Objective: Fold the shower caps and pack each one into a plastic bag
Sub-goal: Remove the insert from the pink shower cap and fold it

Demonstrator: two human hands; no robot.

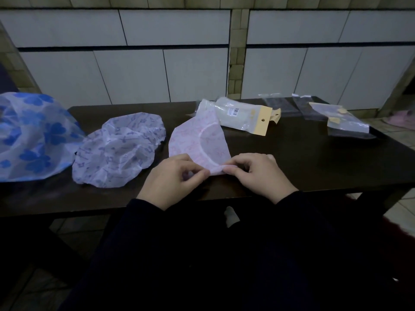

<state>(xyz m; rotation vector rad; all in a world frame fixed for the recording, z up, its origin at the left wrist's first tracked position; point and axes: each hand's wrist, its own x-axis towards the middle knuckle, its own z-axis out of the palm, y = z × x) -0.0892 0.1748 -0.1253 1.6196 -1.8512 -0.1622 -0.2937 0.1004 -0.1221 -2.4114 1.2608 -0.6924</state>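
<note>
A pink-patterned shower cap (pixel 197 140) lies folded flat on the dark table (pixel 314 158) in front of me. My left hand (pixel 173 178) and my right hand (pixel 258 173) both pinch its near edge, which is rolled over between thumbs and fingers. To the left lie a crumpled white cap with purple print (pixel 119 149) and a bigger cap with blue flowers (pixel 31 138). Behind the pink cap lies a packed plastic bag with a yellow header card (pixel 240 115). Another bag with a yellow card (pixel 343 122) lies at the far right.
Empty clear plastic bags (pixel 283 104) lie at the table's back right. A tiled wall stands close behind the table. Pink slippers (pixel 402 118) sit on the floor at the right. My dark sleeves and lap fill the foreground.
</note>
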